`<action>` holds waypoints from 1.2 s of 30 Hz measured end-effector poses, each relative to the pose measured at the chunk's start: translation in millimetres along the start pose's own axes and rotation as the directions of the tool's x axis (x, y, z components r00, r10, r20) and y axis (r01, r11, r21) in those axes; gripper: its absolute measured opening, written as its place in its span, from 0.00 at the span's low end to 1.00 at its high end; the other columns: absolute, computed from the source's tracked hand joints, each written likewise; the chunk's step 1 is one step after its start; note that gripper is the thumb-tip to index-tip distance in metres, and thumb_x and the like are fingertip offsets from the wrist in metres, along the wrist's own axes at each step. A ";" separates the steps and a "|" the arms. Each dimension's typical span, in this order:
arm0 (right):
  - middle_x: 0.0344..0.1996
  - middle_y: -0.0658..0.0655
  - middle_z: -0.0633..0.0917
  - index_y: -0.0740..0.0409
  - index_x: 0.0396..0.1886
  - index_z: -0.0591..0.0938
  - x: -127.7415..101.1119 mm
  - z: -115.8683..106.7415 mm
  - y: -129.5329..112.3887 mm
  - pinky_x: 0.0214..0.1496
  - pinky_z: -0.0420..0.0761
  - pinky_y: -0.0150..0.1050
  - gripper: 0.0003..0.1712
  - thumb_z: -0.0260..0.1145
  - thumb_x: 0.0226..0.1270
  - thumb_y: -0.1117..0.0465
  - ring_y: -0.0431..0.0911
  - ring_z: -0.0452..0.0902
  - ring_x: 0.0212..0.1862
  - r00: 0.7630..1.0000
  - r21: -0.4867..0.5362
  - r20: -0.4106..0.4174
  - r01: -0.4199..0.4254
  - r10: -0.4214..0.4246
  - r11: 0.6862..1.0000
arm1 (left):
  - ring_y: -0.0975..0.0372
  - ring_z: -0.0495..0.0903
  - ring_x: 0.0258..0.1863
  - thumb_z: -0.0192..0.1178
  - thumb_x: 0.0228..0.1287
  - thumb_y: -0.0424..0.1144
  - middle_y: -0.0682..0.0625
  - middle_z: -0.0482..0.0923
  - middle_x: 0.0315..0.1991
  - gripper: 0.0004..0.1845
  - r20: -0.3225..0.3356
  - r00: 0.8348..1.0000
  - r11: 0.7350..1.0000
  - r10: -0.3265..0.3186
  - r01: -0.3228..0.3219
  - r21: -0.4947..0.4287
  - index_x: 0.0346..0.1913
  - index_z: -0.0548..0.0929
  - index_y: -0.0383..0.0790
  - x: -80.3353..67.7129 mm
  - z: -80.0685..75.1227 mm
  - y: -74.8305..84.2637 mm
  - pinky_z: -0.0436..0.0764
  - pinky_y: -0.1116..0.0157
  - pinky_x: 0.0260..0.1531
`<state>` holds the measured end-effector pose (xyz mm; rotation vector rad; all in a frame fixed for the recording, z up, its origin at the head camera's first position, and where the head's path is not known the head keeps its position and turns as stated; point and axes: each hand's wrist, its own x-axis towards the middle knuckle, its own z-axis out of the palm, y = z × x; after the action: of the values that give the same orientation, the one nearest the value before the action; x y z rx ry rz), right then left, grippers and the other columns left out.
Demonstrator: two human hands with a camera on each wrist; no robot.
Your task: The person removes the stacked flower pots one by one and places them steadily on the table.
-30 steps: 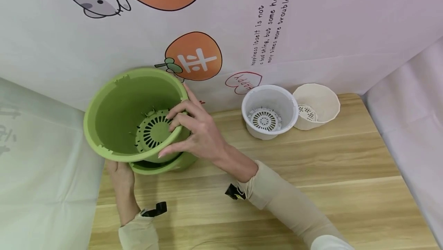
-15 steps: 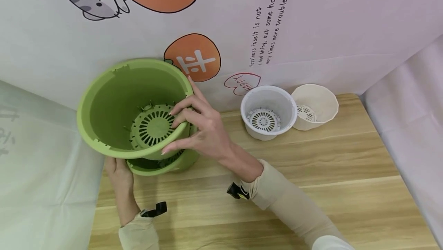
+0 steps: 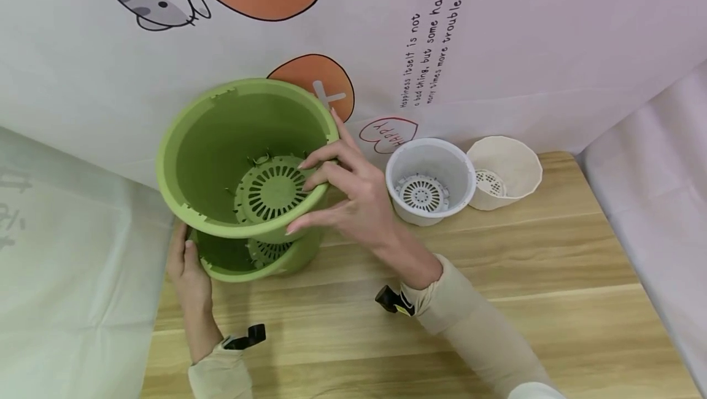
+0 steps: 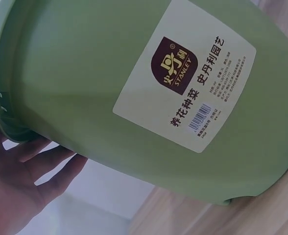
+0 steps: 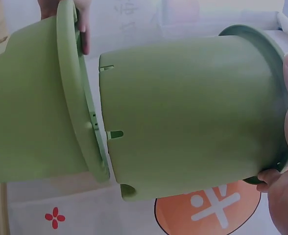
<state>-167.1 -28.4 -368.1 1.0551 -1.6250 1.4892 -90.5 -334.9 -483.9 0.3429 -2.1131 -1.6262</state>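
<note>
— So, where were the pots?
— Right hand (image 3: 353, 202) gripped the upper green pot (image 3: 221, 141) by its rim, lifted partway out of the lower green pot (image 3: 293, 258), which the left hand (image 3: 188, 270) steadied on the desk (image 3: 497, 264).
— How would they handle?
— Probably light, stiff, smooth plastic; rims looked the safest hold.

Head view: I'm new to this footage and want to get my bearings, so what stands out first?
A big green pot held up at the left, the right hand gripping its rim, above a second green pot that the left hand steadies on the wooden table. Further right stand a white pot and a cream pot, against a cartoon backdrop.
</note>
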 end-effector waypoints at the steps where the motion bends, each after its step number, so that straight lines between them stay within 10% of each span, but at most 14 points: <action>1: 0.34 0.62 0.83 0.61 0.21 0.80 -0.7 -0.8 0.5 0.74 0.54 0.63 0.31 0.78 0.40 0.38 0.72 0.63 0.68 1.000 -0.005 -0.003 0.001 -0.001 1.000 | 0.57 0.54 0.76 0.38 0.79 0.32 0.47 0.60 0.75 0.24 -0.003 1.000 1.000 0.000 0.000 0.001 0.73 0.68 0.46 -0.3 -0.5 -0.1 0.53 0.64 0.74; 27: 0.34 0.64 0.83 0.64 0.20 0.80 -14.2 -43.9 15.3 0.73 0.56 0.63 0.33 0.75 0.43 0.36 0.62 0.81 0.50 1.000 -0.080 -0.023 -0.001 -0.001 0.997 | 0.58 0.56 0.75 0.39 0.80 0.35 0.51 0.62 0.75 0.23 -0.085 0.990 0.993 -0.110 0.105 -0.062 0.71 0.71 0.48 -21.4 -6.3 4.0 0.60 0.70 0.71; 36: 0.34 0.67 0.83 0.66 0.19 0.80 -22.6 -58.3 17.9 0.73 0.57 0.64 0.33 0.77 0.42 0.38 0.70 0.75 0.57 0.998 -0.050 -0.063 -0.028 0.024 0.998 | 0.58 0.58 0.75 0.39 0.80 0.35 0.51 0.65 0.73 0.23 -0.112 0.990 0.996 -0.084 0.084 -0.002 0.70 0.72 0.49 -17.9 -7.3 1.6 0.58 0.70 0.72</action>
<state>-175.4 32.4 -389.7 0.9539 -1.6300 1.4755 -71.3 -332.5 -484.4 0.5180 -2.0424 -1.6113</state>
